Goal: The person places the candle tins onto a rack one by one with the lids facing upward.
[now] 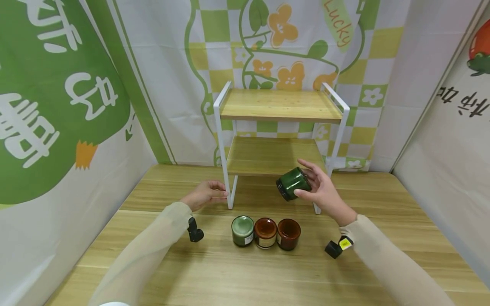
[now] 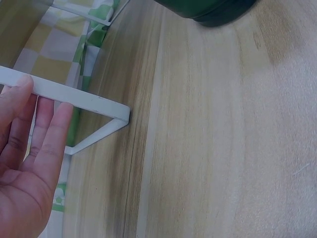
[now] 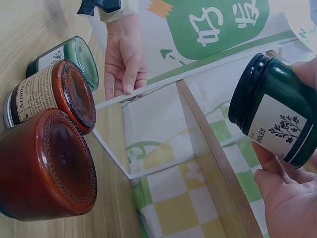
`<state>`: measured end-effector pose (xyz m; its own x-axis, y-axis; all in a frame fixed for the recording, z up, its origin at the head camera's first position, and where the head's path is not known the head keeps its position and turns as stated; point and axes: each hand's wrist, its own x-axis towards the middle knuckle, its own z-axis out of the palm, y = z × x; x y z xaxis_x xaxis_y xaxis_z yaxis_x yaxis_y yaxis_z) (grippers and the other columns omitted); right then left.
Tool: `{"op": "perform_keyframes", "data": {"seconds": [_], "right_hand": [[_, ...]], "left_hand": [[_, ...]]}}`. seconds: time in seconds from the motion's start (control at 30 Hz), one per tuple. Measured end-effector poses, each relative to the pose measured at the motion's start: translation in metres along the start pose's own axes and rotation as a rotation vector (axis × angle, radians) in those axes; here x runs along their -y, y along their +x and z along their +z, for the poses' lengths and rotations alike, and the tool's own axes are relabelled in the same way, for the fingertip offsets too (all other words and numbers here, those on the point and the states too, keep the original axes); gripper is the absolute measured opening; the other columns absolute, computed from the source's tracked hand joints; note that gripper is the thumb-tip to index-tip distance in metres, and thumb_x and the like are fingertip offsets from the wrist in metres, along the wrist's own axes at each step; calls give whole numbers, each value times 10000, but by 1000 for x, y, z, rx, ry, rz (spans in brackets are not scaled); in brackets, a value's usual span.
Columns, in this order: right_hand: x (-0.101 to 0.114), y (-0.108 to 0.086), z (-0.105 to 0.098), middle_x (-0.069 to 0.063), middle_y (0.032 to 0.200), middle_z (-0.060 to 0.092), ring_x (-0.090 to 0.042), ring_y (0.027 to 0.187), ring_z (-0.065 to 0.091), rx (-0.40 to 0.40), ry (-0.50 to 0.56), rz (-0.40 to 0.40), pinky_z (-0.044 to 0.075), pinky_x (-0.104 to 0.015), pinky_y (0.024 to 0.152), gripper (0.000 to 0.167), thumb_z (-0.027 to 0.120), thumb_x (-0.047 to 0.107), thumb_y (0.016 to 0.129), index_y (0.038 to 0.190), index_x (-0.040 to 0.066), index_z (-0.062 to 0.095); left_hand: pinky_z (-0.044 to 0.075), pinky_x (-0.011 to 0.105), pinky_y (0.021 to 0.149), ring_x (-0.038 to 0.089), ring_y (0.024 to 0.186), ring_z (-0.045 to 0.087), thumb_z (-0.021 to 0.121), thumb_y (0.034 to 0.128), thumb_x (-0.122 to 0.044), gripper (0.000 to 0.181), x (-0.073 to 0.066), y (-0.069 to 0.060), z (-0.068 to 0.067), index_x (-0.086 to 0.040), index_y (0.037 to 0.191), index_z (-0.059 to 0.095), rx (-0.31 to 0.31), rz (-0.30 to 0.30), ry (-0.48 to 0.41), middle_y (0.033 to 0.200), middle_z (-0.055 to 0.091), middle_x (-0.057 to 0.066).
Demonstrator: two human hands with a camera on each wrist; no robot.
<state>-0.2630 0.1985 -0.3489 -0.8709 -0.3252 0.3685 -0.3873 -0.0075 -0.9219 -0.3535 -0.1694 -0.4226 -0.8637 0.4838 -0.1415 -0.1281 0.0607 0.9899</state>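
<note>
A dark green jar with a black lid and a white label (image 1: 294, 183) (image 3: 277, 116) hangs tilted, lid down to the left, in my right hand (image 1: 325, 193), in front of the lower shelf (image 1: 268, 155). Thumb and fingers of that hand (image 3: 292, 203) grip the jar's base end. My left hand (image 1: 206, 195) touches the rack's white front left leg (image 1: 226, 170) near its foot; in the left wrist view, the thumb and fingertips of the hand (image 2: 29, 163) lie on the white bar (image 2: 79, 98).
Three jars stand in a row before the rack: light green (image 1: 243, 231), amber (image 1: 266, 233) and darker amber (image 1: 289, 235). The rack's top board (image 1: 279, 104) holds nothing. Printed cloth (image 1: 164, 85) hangs behind and at both sides of the wooden table (image 1: 237, 280).
</note>
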Motion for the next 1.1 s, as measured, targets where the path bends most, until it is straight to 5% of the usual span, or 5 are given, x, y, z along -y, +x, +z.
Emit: {"op": "perform_keyframes", "data": {"seconds": [0.27, 1.1], "right_hand": [[0, 2, 3, -181, 1408, 461, -80, 1150, 574, 9, 29, -7, 573, -210, 890, 811, 680, -78, 842, 1513, 77, 252], [4, 4, 8, -203, 1438, 372, -113, 1085, 592, -6, 31, -23, 592, -214, 838, 830, 676, -81, 845, 1524, 117, 241]], "left_hand": [[524, 424, 1014, 229, 953, 672, 572, 943, 34, 81, 1, 0, 1, -39, 975, 557, -8, -1, 6, 939, 591, 64], [462, 485, 1071, 184, 943, 664, 563, 948, 34, 83, -2, -1, 2, -43, 974, 545, -15, -9, -3, 951, 589, 47]]}}
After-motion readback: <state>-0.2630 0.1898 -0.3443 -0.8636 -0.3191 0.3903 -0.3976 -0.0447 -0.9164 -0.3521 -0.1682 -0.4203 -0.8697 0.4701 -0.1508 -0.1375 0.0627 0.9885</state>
